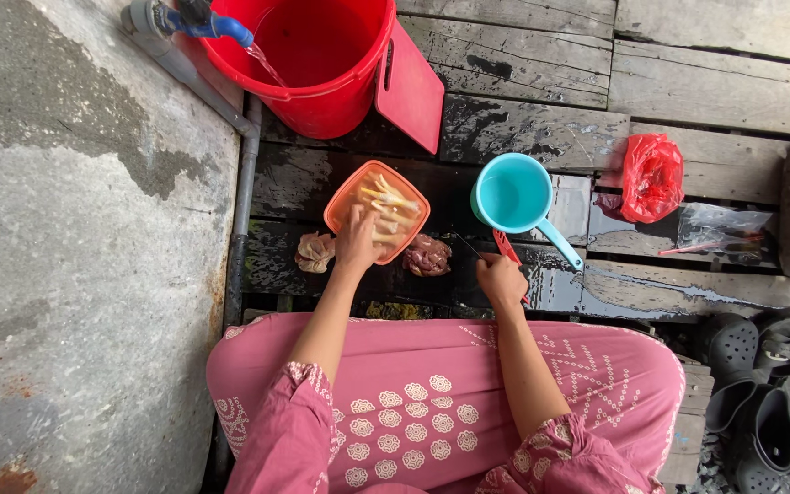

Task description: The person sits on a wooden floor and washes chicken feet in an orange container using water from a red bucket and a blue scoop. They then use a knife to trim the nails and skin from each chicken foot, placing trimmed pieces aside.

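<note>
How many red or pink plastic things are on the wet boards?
3: a red bucket under the tap, a red cutting board leaning against it, and a red plastic bag at right. Others may be hidden.

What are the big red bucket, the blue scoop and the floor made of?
The red bucket looks like plastic: smooth, evenly coloured, slightly shiny. The blue scoop seems plastic too, moulded in one glossy piece with its handle. The floor looks like wood: grey, worn planks with gaps between them, dark where wet.
</note>
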